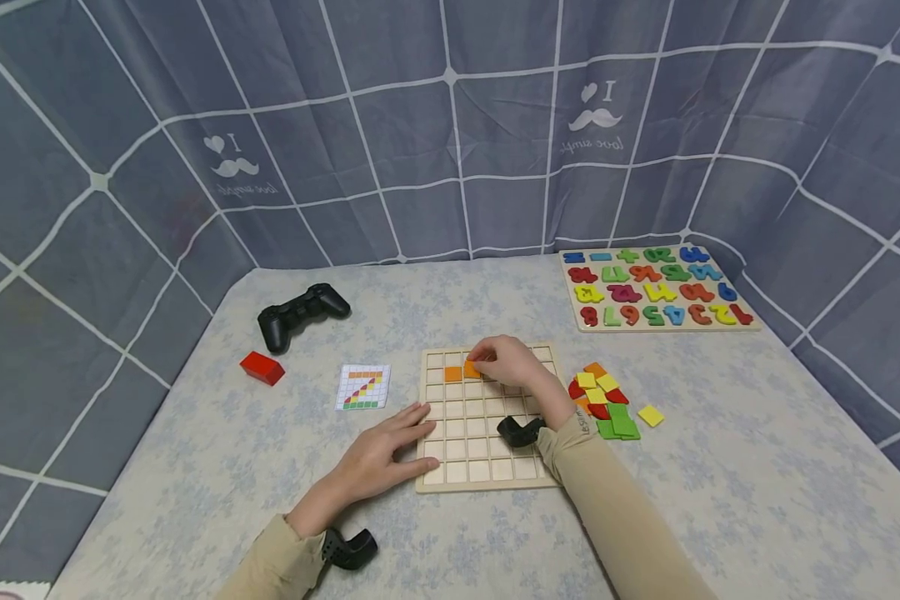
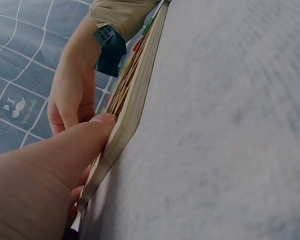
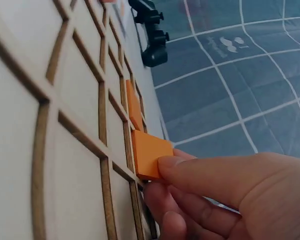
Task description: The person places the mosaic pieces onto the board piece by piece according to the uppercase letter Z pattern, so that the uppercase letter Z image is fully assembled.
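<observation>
A wooden grid board [image 1: 478, 473] lies on the table in front of me. My right hand [image 1: 508, 362] reaches over its far rows and pinches an orange square tile [image 3: 151, 154] between thumb and fingers. In the right wrist view that tile stands tilted, its lower edge right at a grid cell. Just left of it, another orange tile [image 1: 452, 374] sits in a cell of the board. My left hand [image 1: 381, 450] rests on the board's left edge with fingers spread and straight, thumb on the rim near the front corner.
Right of the board lies a heap of yellow, red, orange and green pieces [image 1: 619, 422], one yellow tile [image 1: 651, 416] apart. A pattern card [image 1: 363, 387], red block [image 1: 262, 368] and black game controller [image 1: 303, 315] are on the left. A number puzzle board [image 1: 663, 323] sits back right.
</observation>
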`<action>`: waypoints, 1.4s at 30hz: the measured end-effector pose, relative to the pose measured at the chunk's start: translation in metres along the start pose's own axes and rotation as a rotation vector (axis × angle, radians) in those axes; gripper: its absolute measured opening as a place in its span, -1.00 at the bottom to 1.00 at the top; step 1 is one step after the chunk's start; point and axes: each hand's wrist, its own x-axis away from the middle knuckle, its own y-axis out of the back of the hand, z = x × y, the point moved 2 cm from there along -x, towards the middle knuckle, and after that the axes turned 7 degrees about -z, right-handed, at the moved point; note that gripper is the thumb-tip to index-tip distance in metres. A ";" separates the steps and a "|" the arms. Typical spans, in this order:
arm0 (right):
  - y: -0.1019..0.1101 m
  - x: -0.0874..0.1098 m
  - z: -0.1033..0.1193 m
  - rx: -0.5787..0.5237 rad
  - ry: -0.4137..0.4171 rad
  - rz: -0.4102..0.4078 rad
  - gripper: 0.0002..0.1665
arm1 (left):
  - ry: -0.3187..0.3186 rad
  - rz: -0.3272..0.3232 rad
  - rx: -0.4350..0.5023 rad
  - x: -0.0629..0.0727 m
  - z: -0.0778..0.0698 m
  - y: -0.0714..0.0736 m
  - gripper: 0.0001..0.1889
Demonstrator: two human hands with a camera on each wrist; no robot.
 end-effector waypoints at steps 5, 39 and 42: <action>-0.003 0.001 0.000 0.013 -0.005 -0.013 -0.78 | -0.013 -0.006 0.001 -0.001 0.000 0.000 -0.35; 0.097 0.054 -0.086 -0.358 -0.250 -0.025 -0.48 | -0.015 -0.029 0.008 0.000 0.000 -0.001 -0.36; 0.098 0.056 -0.092 -0.344 -0.266 -0.021 -0.50 | -0.017 -0.036 0.002 0.000 0.001 -0.001 -0.37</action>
